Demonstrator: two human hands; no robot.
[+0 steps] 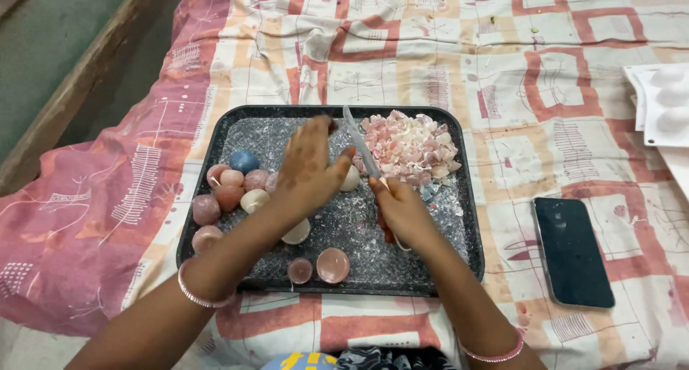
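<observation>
Left hand (307,163) flat, fingers spread, pressing a small cream dome (350,178) on the black metal tray (459,198). Right hand (402,211) clenched round a knife (362,149), its thin blade slanting up past the left fingertips. Beyond the blade: heap of pink-white chipped shards (409,146). Left of the left hand: about nine waxy rounded pieces (230,190), one blue ball (244,160). Below it: two hollow cups (319,267). One glossy dark phone (572,251) right of the right hand, on the patterned bedsheet (560,68).

Right hand (403,213) grips knife (361,147) — left hand (308,165) flat over tray (222,137).
</observation>
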